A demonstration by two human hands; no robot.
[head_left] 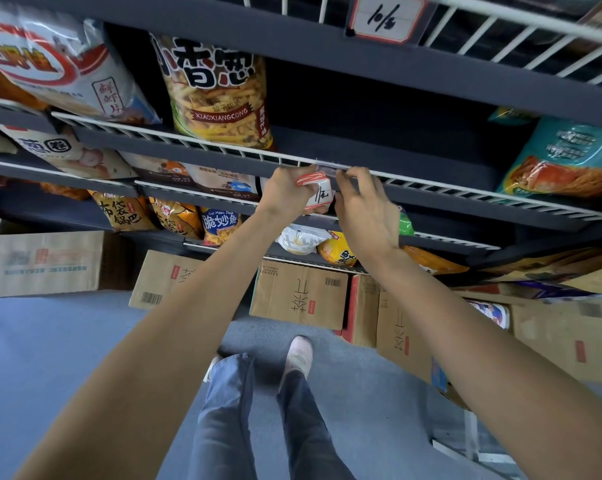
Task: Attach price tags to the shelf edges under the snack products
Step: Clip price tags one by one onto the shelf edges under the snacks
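Both hands meet at the white wire shelf edge (431, 188), right of the yellow snack bag (220, 91). The left hand (285, 194) grips a stack of red-bordered tags (318, 194) just below the edge. The right hand (358, 202) pinches the clear holder (329, 167) on the wire and is nearer it. Holder and edge share a left-right long axis; the tag's face points outward, toward the person.

left hand (285, 192) grips a stack of red-bordered price tags (315, 190) | right hand (365, 209) pinches a clear tag holder (330, 167) at the wire shelf edge (431, 188) | yellow snack bag (220, 95) stands on that shelf
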